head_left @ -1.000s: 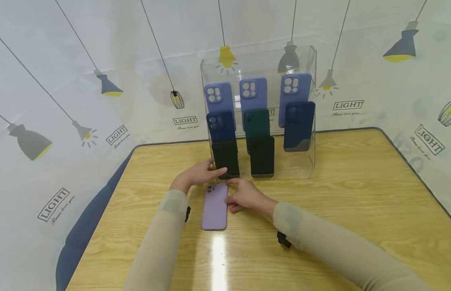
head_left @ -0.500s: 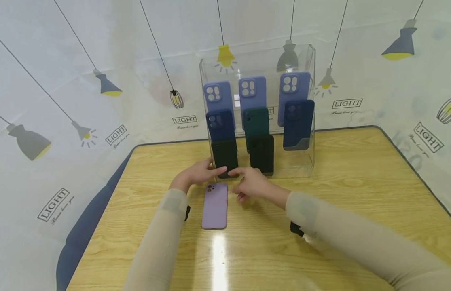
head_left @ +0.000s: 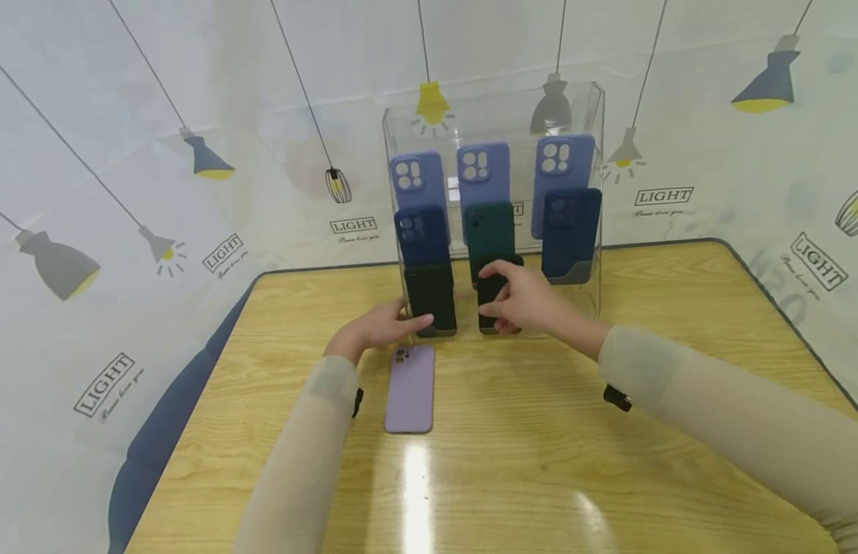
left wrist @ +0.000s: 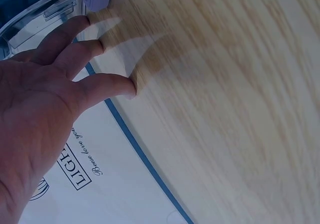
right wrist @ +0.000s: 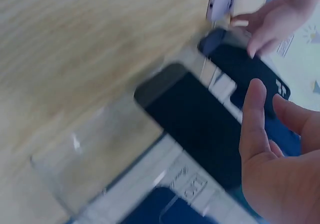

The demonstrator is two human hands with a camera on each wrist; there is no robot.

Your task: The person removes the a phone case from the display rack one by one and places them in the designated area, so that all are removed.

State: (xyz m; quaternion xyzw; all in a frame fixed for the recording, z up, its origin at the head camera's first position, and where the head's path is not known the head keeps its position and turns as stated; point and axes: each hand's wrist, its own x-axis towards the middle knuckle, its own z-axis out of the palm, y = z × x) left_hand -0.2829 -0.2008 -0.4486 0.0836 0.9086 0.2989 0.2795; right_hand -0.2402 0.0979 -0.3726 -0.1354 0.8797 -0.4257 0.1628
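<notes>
My left hand (head_left: 376, 327) rests against the lower left corner of a clear acrylic stand (head_left: 601, 115), its thumb straight across the front of a black phone case (head_left: 432, 296). In the left wrist view, that hand's fingers (left wrist: 107, 86) are spread over the wooden tabletop. My right hand (head_left: 532, 302) is in front of the bottom middle black phone case (right wrist: 195, 126), thumb and forefinger apart and nothing between them. A lilac phone case (head_left: 410, 392), camera end toward the stand, lies flat on the table just in front of the left hand.
Higher on the stand are several lavender cases (head_left: 491, 185), a dark green case (head_left: 491, 231) and navy cases (head_left: 570, 231). The stand is on a wooden table (head_left: 512, 462), near its far edge, before a lamp-printed wall covering (head_left: 262, 115).
My right hand has left the lilac case's edge and moved right and up to the bottom middle black case. The left hand has stayed at the stand's corner.
</notes>
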